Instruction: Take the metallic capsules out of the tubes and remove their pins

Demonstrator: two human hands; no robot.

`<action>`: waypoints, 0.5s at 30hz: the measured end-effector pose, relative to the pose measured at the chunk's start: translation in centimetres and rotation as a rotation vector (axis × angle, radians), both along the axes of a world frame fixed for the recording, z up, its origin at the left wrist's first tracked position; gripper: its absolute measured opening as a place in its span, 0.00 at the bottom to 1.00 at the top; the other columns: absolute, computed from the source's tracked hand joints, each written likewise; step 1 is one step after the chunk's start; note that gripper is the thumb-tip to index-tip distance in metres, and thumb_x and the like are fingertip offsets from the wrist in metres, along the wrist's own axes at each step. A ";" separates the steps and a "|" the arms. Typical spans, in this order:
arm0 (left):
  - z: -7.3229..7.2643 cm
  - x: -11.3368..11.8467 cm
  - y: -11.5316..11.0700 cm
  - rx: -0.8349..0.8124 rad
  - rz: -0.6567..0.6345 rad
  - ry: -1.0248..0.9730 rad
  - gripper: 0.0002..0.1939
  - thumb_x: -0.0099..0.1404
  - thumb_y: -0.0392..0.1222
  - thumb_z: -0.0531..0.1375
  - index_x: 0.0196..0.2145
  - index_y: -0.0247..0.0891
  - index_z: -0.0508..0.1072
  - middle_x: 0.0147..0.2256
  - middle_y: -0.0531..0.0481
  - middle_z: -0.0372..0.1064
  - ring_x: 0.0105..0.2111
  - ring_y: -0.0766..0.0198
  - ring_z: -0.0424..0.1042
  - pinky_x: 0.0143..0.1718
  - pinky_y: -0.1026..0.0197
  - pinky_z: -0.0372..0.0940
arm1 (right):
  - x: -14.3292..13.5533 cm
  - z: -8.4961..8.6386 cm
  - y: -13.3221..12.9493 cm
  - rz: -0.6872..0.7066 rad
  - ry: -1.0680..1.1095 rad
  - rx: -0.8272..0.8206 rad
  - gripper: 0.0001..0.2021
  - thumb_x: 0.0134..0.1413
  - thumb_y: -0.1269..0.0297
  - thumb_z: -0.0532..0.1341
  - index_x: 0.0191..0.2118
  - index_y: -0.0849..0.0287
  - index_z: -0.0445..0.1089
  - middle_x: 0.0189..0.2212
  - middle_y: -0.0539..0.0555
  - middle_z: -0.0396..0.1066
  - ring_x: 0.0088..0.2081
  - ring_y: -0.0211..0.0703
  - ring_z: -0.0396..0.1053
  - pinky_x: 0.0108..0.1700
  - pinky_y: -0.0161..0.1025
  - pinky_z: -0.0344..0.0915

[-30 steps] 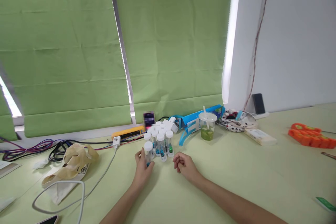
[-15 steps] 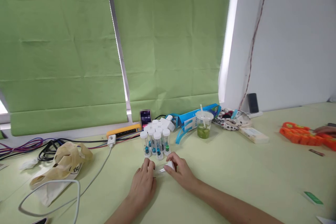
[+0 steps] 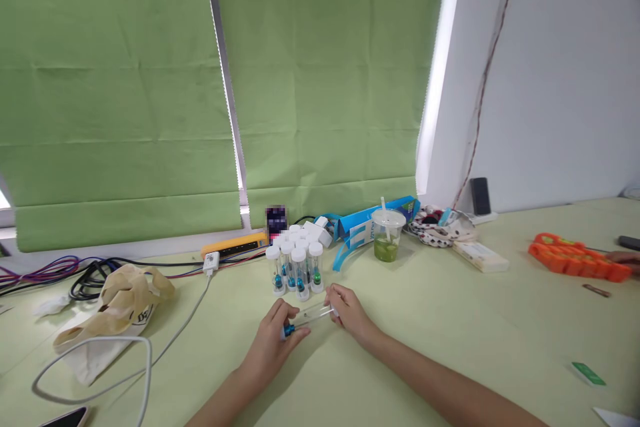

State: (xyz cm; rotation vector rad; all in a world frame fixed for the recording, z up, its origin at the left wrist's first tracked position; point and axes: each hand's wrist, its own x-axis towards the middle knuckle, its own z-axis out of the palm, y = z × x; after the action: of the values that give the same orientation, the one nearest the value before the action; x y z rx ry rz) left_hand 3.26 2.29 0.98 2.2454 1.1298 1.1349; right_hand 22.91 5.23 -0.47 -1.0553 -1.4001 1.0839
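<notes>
A clear tube (image 3: 316,313) with a blue piece inside its left end lies slantwise between my two hands, just in front of a cluster of similar tubes. My left hand (image 3: 273,340) is closed around the left end, thumb underneath near the blue piece (image 3: 289,329). At the other end, the fingers of my right hand (image 3: 350,313) pinch the tube by its white cap (image 3: 335,311). Several upright tubes (image 3: 299,277) with white caps and blue or green pieces inside stand close together behind.
A lidded plastic cup (image 3: 387,240) with green drink and straw stands right of the tubes, by a blue box (image 3: 350,223). Left are a cloth bag (image 3: 113,320), a white cable (image 3: 187,330) and a power strip (image 3: 235,245). Another person's hand (image 3: 625,259) is near an orange holder (image 3: 575,259).
The tube's left end, covered by my left hand before, now shows its blue piece. My left hand has turned and curled around it; the other person's hand has moved slightly right.
</notes>
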 end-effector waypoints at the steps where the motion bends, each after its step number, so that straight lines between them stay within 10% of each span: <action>1: 0.2 0.1 0.0 -0.036 -0.004 -0.035 0.10 0.57 0.48 0.57 0.32 0.38 0.66 0.29 0.50 0.64 0.30 0.63 0.64 0.32 0.63 0.59 | 0.0 -0.1 0.0 0.003 0.005 0.009 0.17 0.52 0.50 0.51 0.23 0.59 0.57 0.11 0.41 0.49 0.12 0.28 0.48 0.15 0.28 0.45; 10: 0.0 -0.1 1.0 -0.775 0.004 -0.495 0.23 0.54 0.61 0.53 0.26 0.35 0.63 0.19 0.56 0.61 0.11 0.77 0.48 0.11 0.70 0.37 | 0.6 1.4 -0.8 0.158 0.121 -0.059 0.13 0.50 0.53 0.55 0.33 0.58 0.57 0.28 0.49 0.66 0.15 0.28 0.56 0.14 0.27 0.49; 15: 0.3 -0.8 1.4 -0.901 0.029 -0.666 0.19 0.52 0.59 0.55 0.27 0.39 0.59 0.19 0.60 0.59 0.10 0.79 0.48 0.12 0.71 0.30 | 1.2 2.2 -1.2 0.319 -0.011 -0.008 0.13 0.44 0.67 0.53 0.37 0.62 0.68 0.15 0.44 0.56 0.14 0.27 0.47 0.15 0.27 0.44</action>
State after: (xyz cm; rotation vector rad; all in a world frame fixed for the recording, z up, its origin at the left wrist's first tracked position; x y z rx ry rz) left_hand 2.47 3.67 1.33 1.0615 1.0653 0.9761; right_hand 24.16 4.04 1.77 -0.8608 -1.6106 1.3143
